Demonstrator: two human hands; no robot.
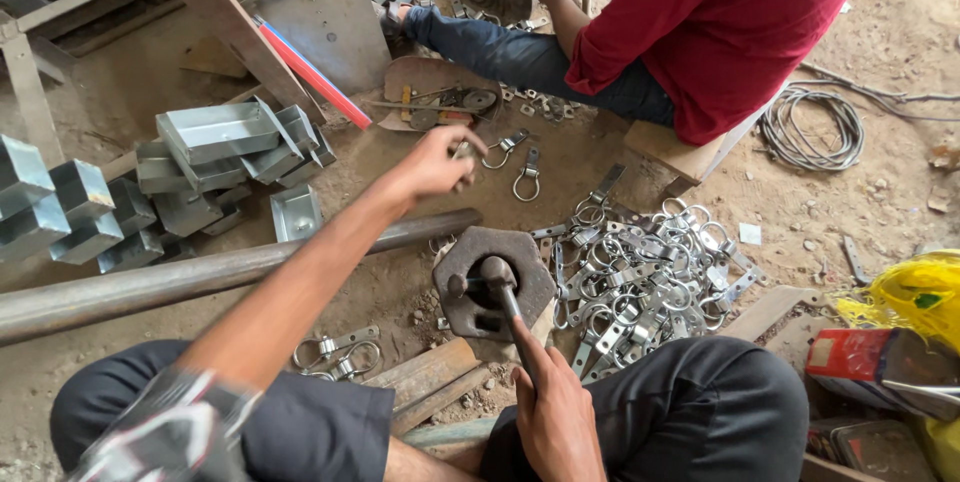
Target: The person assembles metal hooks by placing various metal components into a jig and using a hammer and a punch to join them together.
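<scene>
Hammer [500, 282] in right hand [553, 420], left hand [437, 164] perhaps pinching one ring clip [462, 151]

I see hammer [503, 294]: dark metal head, worn handle, gripped low in my right hand [553, 420], head resting on hexagonal steel block [492, 280]. Block rusty brown, flat on dirt, recess in top face. Small zinc-plated ring clip [463, 151] pinched in my left hand [436, 164], raised above ground beyond block. Clip mostly hidden by fingers; shape hard to tell.
</scene>
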